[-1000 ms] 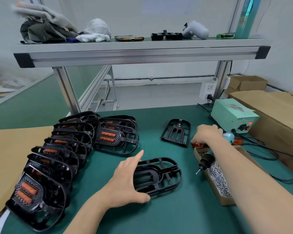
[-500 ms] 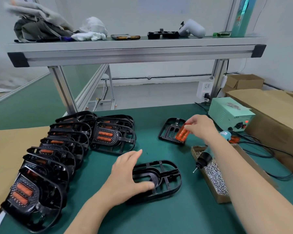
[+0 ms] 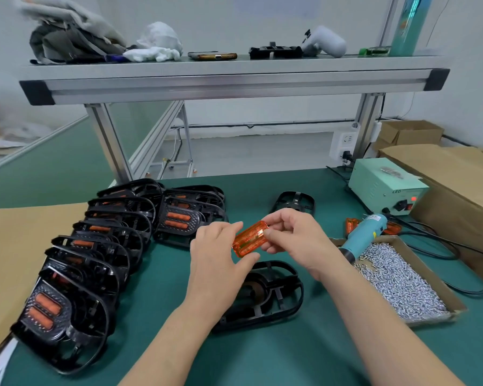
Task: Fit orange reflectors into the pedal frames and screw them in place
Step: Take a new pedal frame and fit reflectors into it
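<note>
An orange reflector [image 3: 250, 238] is held in the air above the green mat, pinched from the right by my right hand [image 3: 293, 238] and from the left by the fingers and thumb of my left hand [image 3: 218, 257]. Below the hands lies an empty black pedal frame [image 3: 273, 291] flat on the mat. A second empty frame [image 3: 293, 201] lies farther back, partly hidden by my right hand. More orange reflectors [image 3: 352, 224] lie behind the teal electric screwdriver [image 3: 365, 235], which rests across the screw box.
Several finished pedal frames with orange reflectors [image 3: 78, 263] overlap in rows at the left. A cardboard box of screws [image 3: 402, 282] sits right of the hands, a green power supply [image 3: 385, 190] and cables behind it. Brown cardboard [image 3: 457, 174] lies at the far right.
My right hand brought an orange reflector from the right to the middle. My left hand let go of the black frame and rose to take the reflector's other end.
</note>
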Demonstrator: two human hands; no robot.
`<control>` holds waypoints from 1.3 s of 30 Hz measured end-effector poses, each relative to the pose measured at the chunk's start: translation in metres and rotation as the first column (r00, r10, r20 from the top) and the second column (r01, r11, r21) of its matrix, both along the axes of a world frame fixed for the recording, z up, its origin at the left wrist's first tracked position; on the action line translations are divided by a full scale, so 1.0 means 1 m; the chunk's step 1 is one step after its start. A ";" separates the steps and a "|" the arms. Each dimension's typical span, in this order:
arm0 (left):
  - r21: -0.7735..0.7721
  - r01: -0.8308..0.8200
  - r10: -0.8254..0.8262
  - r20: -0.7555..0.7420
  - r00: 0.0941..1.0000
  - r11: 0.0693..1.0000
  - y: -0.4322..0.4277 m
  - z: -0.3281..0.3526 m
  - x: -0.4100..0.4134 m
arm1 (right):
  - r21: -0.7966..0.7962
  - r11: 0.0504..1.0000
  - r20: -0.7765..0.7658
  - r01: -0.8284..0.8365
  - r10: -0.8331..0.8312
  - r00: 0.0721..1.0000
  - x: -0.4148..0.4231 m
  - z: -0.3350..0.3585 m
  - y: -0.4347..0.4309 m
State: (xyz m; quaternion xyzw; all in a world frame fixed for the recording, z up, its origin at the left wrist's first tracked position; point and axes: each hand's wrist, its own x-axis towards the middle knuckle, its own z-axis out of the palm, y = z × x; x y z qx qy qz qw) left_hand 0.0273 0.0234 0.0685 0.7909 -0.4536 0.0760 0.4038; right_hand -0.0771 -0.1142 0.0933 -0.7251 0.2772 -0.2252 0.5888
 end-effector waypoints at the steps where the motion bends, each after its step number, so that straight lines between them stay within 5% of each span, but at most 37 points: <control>1: 0.001 -0.003 0.003 -0.014 1.000 1.000 0.001 0.000 0.000 | 0.023 1.000 0.008 -0.007 0.006 1.000 -0.001 -0.001 0.003; 8: -0.059 0.022 -0.030 -0.138 0.990 0.998 0.011 0.001 -0.002 | 0.215 0.977 0.053 0.005 -0.017 0.998 -0.005 -0.005 0.018; 29: -0.074 0.089 -0.108 -0.317 0.942 0.993 0.025 -0.007 0.000 | 0.185 0.979 0.155 0.085 -0.115 0.981 -0.009 -0.023 0.039; 34: -0.063 0.130 -0.143 -0.315 0.938 0.990 0.024 -0.006 -0.001 | -0.179 0.955 0.118 0.237 -0.218 0.969 -0.006 -0.024 0.038; 39: -0.090 0.140 -0.163 -0.349 0.923 0.986 0.022 -0.001 0.005 | -0.411 0.889 0.087 0.200 -0.180 0.980 -0.009 -0.019 0.040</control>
